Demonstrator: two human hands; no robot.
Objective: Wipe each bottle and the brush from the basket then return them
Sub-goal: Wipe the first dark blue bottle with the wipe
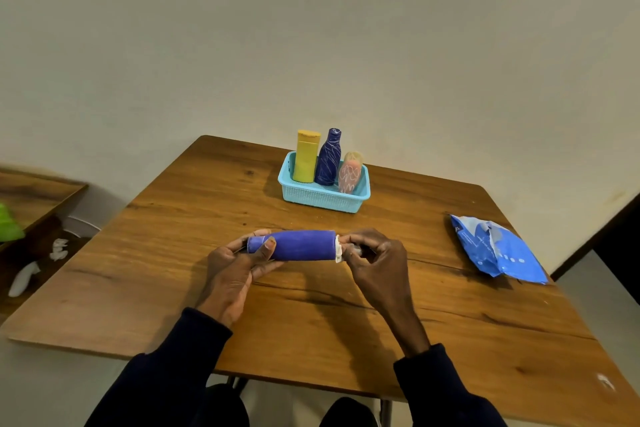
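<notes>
Blue bottle point(298, 245) lay level above the table point(450, 322), long axis nine-to-three, neck toward nine. Left hand point(235, 267) fingers gripped its neck end; right hand point(372, 258) fingers pinched a wipe point(338, 250) against its base. Three bottles stood in the basket point(322, 199) at twelve.

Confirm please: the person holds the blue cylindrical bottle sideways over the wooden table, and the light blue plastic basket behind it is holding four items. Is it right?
Not quite: the head view shows three items in the light blue plastic basket, not four. The blue cylindrical bottle is indeed held sideways over the wooden table.
</notes>
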